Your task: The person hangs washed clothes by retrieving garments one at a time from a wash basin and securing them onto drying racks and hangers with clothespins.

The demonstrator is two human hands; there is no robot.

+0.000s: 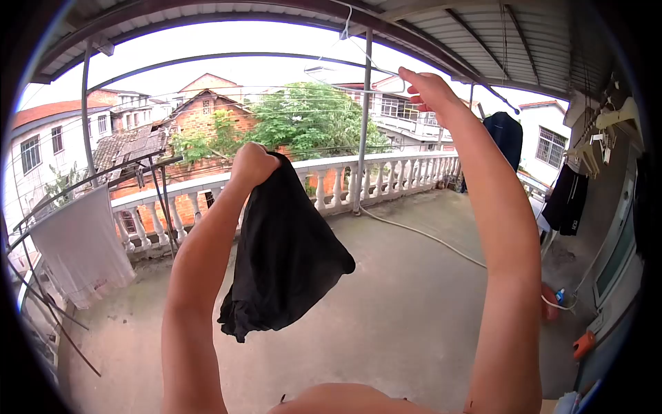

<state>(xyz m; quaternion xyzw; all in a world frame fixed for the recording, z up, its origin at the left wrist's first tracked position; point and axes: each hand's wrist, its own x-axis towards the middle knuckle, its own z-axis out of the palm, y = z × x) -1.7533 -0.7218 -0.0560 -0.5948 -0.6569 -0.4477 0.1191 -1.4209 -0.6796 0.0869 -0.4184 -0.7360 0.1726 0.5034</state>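
Observation:
A black piece of clothing point(286, 255) hangs bunched from my left hand point(255, 164), which is closed on its upper edge. Its lower part droops in loose folds above the floor, and its exact kind cannot be made out. Raised high on the right, my right hand point(431, 95) has its fingers stretched apart. They are beside the right end of a thin wire hanger point(376, 61), and whether they touch it is unclear. The hanger's hook is up at the roof beam point(441, 52).
A white balustrade point(407, 164) runs along the terrace edge. To the left, a pale cloth point(83, 241) drapes over a metal rack. Dark clothing point(505, 138) and black shorts point(567, 200) hang on the right. A hose point(427, 238) crosses the concrete floor, and a post point(365, 117) stands ahead.

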